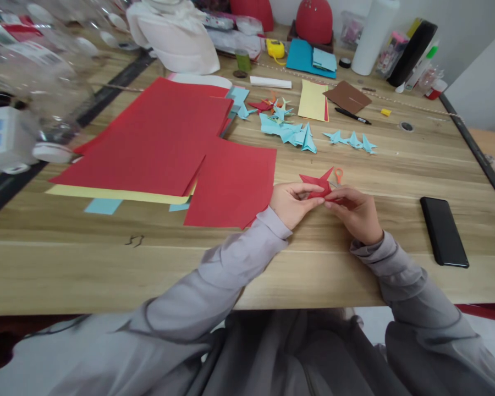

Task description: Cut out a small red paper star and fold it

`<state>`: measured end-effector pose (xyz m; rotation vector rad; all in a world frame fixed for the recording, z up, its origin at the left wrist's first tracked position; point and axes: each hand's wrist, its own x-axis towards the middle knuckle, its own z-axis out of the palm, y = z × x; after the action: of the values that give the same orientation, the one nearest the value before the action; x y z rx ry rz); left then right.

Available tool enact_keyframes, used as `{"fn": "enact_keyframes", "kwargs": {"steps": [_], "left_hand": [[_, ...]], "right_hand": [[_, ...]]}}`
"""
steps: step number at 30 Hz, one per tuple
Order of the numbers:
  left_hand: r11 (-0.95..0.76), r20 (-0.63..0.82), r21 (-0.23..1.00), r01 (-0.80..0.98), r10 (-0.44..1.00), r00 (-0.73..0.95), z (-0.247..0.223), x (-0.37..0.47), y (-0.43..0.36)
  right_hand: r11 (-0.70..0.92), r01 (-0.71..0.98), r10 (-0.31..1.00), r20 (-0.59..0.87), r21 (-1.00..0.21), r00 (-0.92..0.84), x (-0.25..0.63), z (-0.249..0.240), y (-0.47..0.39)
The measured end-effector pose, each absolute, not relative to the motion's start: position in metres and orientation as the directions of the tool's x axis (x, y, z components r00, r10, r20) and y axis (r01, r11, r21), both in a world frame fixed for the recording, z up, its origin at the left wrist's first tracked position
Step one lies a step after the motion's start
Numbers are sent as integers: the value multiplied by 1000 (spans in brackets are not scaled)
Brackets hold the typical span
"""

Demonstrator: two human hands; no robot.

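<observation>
A small folded red paper piece (pixel 318 182) with pointed tips is held between my two hands above the wooden table (pixel 313 275). My left hand (pixel 292 204) pinches its left side between thumb and fingers. On the right side, the fingertips of my right hand (pixel 355 212) close on its lower edge. Just behind the piece lie scissors with an orange handle (pixel 339 175), partly hidden by my right hand. Farther back are several light blue folded paper figures (pixel 289 132), with three more (pixel 352 140) in a row to their right.
Large red sheets (pixel 157 132) cover the left middle, beside a smaller red sheet (pixel 235 187). A black phone (pixel 444 231) lies at right. Clear plastic bottles (pixel 33 60) and a white device (pixel 8 137) stand at left. Behind are yellow paper (pixel 312 100) and a pen (pixel 352 115).
</observation>
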<state>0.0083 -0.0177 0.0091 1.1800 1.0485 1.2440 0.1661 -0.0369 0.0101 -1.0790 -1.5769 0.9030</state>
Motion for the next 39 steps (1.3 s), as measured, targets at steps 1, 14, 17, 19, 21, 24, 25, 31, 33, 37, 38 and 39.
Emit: {"fn": "enact_keyframes", "kwargs": {"steps": [1, 14, 17, 19, 21, 24, 25, 31, 33, 37, 38, 39], "left_hand": [[-27, 38, 991, -129, 996, 79, 9, 8, -17], [4, 8, 992, -128, 996, 92, 10, 9, -19], [-7, 16, 993, -121, 997, 75, 10, 8, -20], [-13, 21, 993, -117, 998, 67, 11, 8, -20], [-19, 28, 991, -129, 998, 62, 11, 8, -20], [-34, 42, 989, -144, 998, 49, 10, 9, -20], [-40, 47, 989, -142, 998, 44, 9, 9, -20], [-69, 72, 990, -124, 997, 27, 9, 8, -19], [-59, 63, 991, -120, 998, 26, 10, 8, -19], [-37, 46, 983, -183, 998, 44, 11, 9, -20], [-35, 46, 979, -201, 998, 51, 12, 9, -21], [-35, 48, 976, -215, 997, 57, 12, 10, -21]], "right_hand": [[368, 264, 929, 341, -891, -143, 166, 10, -37], [463, 430, 883, 447, -775, -146, 165, 12, -39], [428, 399, 898, 429, -811, -92, 164, 11, -39], [396, 366, 912, 407, -842, -51, 164, 9, -38], [366, 330, 925, 379, -870, -26, 165, 7, -38], [318, 271, 945, 327, -909, -12, 165, 7, -37], [301, 244, 951, 309, -922, -5, 164, 7, -37], [180, 107, 981, 186, -978, 48, 162, 8, -36], [150, 44, 987, 152, -988, 48, 162, 7, -35], [108, -44, 994, 108, -993, 5, 163, 6, -34], [105, -50, 994, 105, -993, -9, 163, 6, -34], [106, -55, 994, 107, -993, -17, 163, 7, -34]]}}
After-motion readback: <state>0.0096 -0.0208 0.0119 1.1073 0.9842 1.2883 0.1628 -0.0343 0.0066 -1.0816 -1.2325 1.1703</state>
